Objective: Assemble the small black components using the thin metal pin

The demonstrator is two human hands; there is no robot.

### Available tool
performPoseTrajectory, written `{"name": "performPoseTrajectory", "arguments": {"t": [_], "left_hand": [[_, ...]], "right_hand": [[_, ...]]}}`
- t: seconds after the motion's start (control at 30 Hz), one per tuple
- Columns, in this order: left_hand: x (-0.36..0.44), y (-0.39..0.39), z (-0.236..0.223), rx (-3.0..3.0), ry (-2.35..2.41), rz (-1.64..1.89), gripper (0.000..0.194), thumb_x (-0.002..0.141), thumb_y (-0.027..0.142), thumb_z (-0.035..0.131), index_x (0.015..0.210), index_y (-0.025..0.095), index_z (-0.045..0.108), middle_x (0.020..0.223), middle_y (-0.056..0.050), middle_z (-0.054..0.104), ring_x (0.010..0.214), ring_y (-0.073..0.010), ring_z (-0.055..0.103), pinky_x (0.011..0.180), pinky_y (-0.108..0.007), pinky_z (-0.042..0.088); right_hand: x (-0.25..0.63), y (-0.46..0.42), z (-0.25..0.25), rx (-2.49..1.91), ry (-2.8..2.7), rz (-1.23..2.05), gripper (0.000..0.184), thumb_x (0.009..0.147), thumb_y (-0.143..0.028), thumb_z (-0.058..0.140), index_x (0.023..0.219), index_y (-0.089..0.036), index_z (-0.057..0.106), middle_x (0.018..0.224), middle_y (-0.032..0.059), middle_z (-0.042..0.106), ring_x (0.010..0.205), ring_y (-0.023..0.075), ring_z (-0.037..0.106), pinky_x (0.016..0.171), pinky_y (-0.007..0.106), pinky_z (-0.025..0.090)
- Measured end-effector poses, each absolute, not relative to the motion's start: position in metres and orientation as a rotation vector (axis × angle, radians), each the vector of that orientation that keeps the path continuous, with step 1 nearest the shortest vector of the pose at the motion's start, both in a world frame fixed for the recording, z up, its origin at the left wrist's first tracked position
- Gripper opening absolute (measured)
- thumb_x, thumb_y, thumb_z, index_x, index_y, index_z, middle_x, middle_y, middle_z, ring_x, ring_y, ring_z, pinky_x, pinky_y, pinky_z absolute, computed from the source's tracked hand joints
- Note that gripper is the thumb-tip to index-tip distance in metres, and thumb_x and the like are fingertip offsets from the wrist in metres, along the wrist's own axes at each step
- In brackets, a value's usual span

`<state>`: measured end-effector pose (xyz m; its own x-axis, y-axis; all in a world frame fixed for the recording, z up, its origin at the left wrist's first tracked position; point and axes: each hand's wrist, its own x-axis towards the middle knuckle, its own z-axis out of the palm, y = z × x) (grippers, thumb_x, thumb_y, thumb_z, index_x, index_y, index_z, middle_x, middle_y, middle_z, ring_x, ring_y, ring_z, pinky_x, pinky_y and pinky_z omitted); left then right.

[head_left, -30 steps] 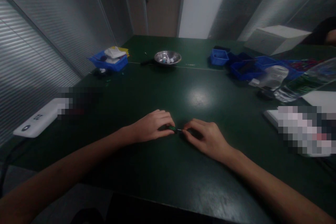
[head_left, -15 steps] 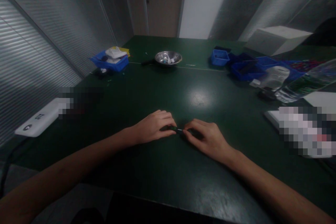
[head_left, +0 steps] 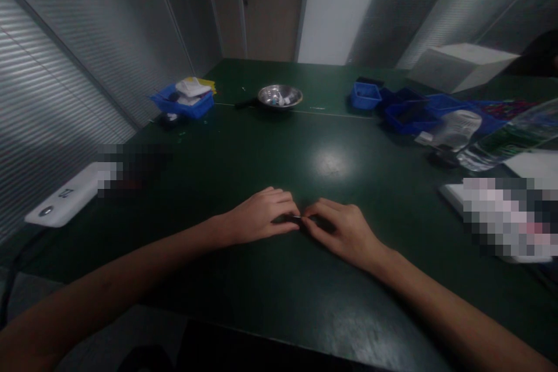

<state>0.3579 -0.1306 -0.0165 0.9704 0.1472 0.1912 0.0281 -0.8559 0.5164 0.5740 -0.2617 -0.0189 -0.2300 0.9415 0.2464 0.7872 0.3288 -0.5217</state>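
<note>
Both hands meet low over the green counter (head_left: 261, 157), fingertips nearly touching, with a small slim piece (head_left: 296, 217) between them. The left hand (head_left: 268, 215) pinches it between thumb and fingers, which hide most of it; a thin, pale bit shows at their tips. The right hand (head_left: 344, 229) has its thumb and forefinger closed together on the piece's other end, while its remaining fingers curl in behind. What exactly the piece is cannot be made out, as it is too small and dim. Beyond the hands, well apart from them, a shiny metal pan (head_left: 267, 96) with a dark handle holds some small whitish items. A loaded blue tray (head_left: 203, 107) sits to its left and a small blue bin (head_left: 366, 102) to its right. Nearer on the right, a clear bottle (head_left: 501, 142) lies tilted.
</note>
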Motion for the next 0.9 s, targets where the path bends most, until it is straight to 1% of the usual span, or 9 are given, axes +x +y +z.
{"name": "performPoseTrajectory", "arguments": {"t": [0.13, 0.2, 0.33, 0.43, 0.53, 0.63, 0.73, 0.83, 0.9], "left_hand": [[0.357, -0.128, -0.013, 2.559, 0.113, 0.278, 0.018, 0.102, 0.033, 0.060, 0.111, 0.020, 0.067, 0.107, -0.006, 0.066, 0.100, -0.0221, 0.059, 0.091, -0.037, 0.041], [0.353, -0.124, -0.007, 2.511, 0.086, 0.230, 0.017, 0.100, 0.029, 0.062, 0.114, 0.021, 0.068, 0.107, -0.007, 0.066, 0.102, -0.0221, 0.059, 0.092, -0.037, 0.042], [0.343, -0.113, 0.006, 2.365, 0.050, 0.102, 0.025, 0.099, 0.019, 0.062, 0.122, 0.023, 0.069, 0.116, -0.007, 0.065, 0.109, -0.0211, 0.060, 0.095, -0.035, 0.045], [0.338, -0.102, 0.008, 2.304, 0.050, 0.058, 0.027, 0.100, 0.016, 0.060, 0.123, 0.026, 0.071, 0.119, -0.007, 0.065, 0.111, -0.0203, 0.061, 0.096, -0.034, 0.047], [0.332, -0.085, 0.005, 2.328, 0.108, 0.078, 0.027, 0.100, 0.016, 0.060, 0.121, 0.026, 0.072, 0.119, -0.007, 0.065, 0.111, -0.0199, 0.062, 0.095, -0.034, 0.048], [0.321, -0.057, -0.002, 2.403, 0.260, 0.164, 0.025, 0.101, 0.021, 0.059, 0.121, 0.026, 0.073, 0.119, -0.007, 0.065, 0.110, -0.0206, 0.063, 0.095, -0.034, 0.048], [0.300, -0.020, -0.010, 2.474, 0.534, 0.303, 0.026, 0.101, 0.029, 0.057, 0.123, 0.026, 0.072, 0.119, -0.007, 0.066, 0.105, -0.0211, 0.064, 0.091, -0.034, 0.050], [0.274, 0.019, -0.020, 2.515, 0.875, 0.428, 0.029, 0.097, 0.033, 0.060, 0.122, 0.024, 0.073, 0.117, -0.008, 0.067, 0.095, -0.0212, 0.064, 0.084, -0.034, 0.051], [0.255, 0.041, -0.027, 2.531, 1.098, 0.504, 0.031, 0.094, 0.032, 0.062, 0.120, 0.022, 0.074, 0.114, -0.009, 0.068, 0.091, -0.0218, 0.065, 0.083, -0.035, 0.051]], "right_hand": [[0.575, -0.263, -0.018, -1.514, -2.074, 0.389, 0.016, 0.103, -0.032, 0.056, 0.102, -0.021, 0.068, 0.088, 0.0015, 0.067, 0.067, 0.0127, 0.060, 0.062, 0.026, 0.042], [0.576, -0.264, -0.018, -1.515, -2.070, 0.396, 0.016, 0.103, -0.032, 0.056, 0.102, -0.021, 0.068, 0.088, 0.0014, 0.067, 0.067, 0.0126, 0.060, 0.062, 0.026, 0.042], [0.577, -0.264, -0.018, -1.523, -2.057, 0.424, 0.016, 0.103, -0.032, 0.056, 0.103, -0.022, 0.068, 0.090, 0.0011, 0.067, 0.065, 0.0116, 0.059, 0.060, 0.026, 0.042], [0.577, -0.264, -0.017, -1.522, -2.047, 0.433, 0.018, 0.104, -0.033, 0.055, 0.102, -0.022, 0.068, 0.090, 0.0010, 0.067, 0.065, 0.0111, 0.059, 0.060, 0.025, 0.042], [0.577, -0.264, -0.018, -1.524, -2.049, 0.429, 0.018, 0.104, -0.034, 0.055, 0.102, -0.022, 0.068, 0.090, 0.0011, 0.067, 0.066, 0.0114, 0.059, 0.061, 0.025, 0.042], [0.578, -0.265, -0.018, -1.527, -2.051, 0.428, 0.018, 0.104, -0.034, 0.055, 0.102, -0.022, 0.068, 0.090, 0.0013, 0.068, 0.066, 0.0118, 0.059, 0.062, 0.026, 0.043], [0.579, -0.266, -0.018, -1.532, -2.051, 0.436, 0.018, 0.104, -0.034, 0.055, 0.101, -0.022, 0.068, 0.092, 0.0013, 0.068, 0.066, 0.0115, 0.060, 0.063, 0.026, 0.043], [0.579, -0.265, -0.019, -1.531, -2.054, 0.441, 0.018, 0.104, -0.035, 0.055, 0.103, -0.022, 0.068, 0.092, 0.0011, 0.068, 0.065, 0.0114, 0.059, 0.062, 0.026, 0.043], [0.579, -0.265, -0.019, -1.529, -2.057, 0.434, 0.018, 0.104, -0.034, 0.055, 0.102, -0.022, 0.068, 0.090, 0.0010, 0.068, 0.065, 0.0118, 0.060, 0.062, 0.026, 0.043]]}}
